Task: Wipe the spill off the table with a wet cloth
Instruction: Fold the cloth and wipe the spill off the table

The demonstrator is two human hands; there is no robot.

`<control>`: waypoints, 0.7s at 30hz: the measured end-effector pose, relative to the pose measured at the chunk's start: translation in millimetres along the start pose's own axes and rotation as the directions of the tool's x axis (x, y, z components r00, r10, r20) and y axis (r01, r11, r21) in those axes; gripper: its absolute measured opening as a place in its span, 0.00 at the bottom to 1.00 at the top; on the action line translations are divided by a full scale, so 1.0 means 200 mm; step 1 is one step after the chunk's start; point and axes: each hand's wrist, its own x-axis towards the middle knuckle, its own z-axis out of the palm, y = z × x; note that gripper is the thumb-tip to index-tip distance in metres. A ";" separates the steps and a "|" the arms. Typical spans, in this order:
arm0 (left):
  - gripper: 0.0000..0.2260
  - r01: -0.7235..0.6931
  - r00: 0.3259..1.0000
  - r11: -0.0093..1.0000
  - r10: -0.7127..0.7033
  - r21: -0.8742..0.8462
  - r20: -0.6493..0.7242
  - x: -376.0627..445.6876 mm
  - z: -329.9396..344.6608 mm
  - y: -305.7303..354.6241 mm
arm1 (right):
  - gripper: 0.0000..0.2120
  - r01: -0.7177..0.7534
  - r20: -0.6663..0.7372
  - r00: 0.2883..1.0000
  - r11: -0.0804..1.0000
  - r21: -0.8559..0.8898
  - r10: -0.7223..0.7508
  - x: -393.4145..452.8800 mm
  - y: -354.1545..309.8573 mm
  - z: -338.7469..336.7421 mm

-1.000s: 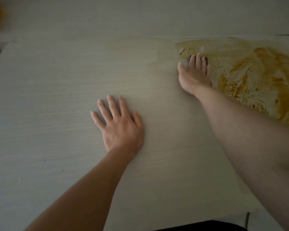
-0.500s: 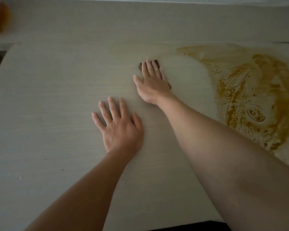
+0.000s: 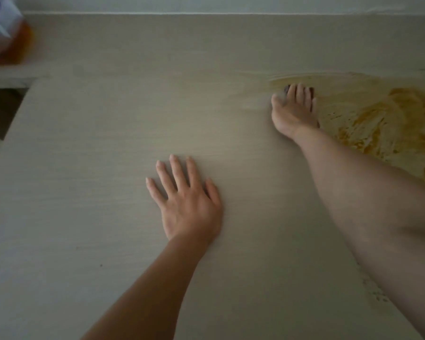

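An orange-brown spill [image 3: 388,121] is smeared across the far right part of the pale wooden table [image 3: 108,168]. My right hand [image 3: 293,110] lies flat with straight fingers on a small dark cloth [image 3: 311,94] at the spill's left edge; only dark slivers of the cloth show past the fingertips. My left hand [image 3: 188,201] rests flat on the table's middle, fingers spread, holding nothing.
A blurred bottle of orange liquid with a white and blue label [image 3: 5,38] stands on a ledge at the far left. A dark gap [image 3: 3,111] opens beside the table's left edge. A wall runs along the back.
My right hand slid the cloth left out of the spill, then back right to the spill's left edge. The smear pattern has shifted. My left hand has stayed in place.
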 end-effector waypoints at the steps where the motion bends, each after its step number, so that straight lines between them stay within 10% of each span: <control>1: 0.30 0.000 1.000 1.000 0.000 0.000 0.001 0.00 0.00 0.00 | 0.38 0.000 0.007 1.000 1.000 0.003 0.000 0.05 -0.04 0.00; 12: 0.30 -0.017 1.000 1.000 0.017 -0.011 -0.007 0.01 0.01 0.00 | 0.40 0.227 0.078 0.971 0.974 -0.025 -0.225 0.13 -0.69 0.09; 21: 0.35 -0.060 0.993 0.994 0.050 0.093 0.105 0.02 0.00 -0.03 | 0.35 0.569 0.214 0.803 0.822 0.003 -0.556 -0.15 -1.19 0.23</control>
